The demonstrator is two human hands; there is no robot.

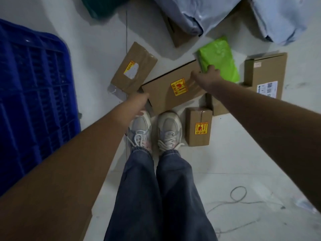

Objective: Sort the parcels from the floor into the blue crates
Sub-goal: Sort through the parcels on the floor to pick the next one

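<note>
Currently we see both arms stretched straight down toward the floor. Left hand [139, 101] sits at the near-left corner of the big flat cardboard box [172, 87], fingers curled over its edge; whether it is actually clamped we cannot tell. Right hand [205, 75] is at the box's far-right corner, fingers wrapped around that edge, thumb side touching the green poly mailer [220, 60] that overlaps the corner just beyond the grip. So the box is bracketed on two diagonal corners, lying on the floor, yellow sticker up.

Around the grip: left of the left hand, a taped brown parcel [133, 68] with a torn label. Near side of the right hand, a small carton [198, 126] beside the sneakers [156, 129]. Right of the right hand, a labelled carton [265, 75] with a barcode. Beyond both hands, another brown box under pale blue mailer bags [191, 14].

Blue crate [34, 87] stands well left of the left arm, latticed wall toward us. Floor [243, 167] is pale grey tile, a loose wire [238, 195] lying at right near the jeans.
</note>
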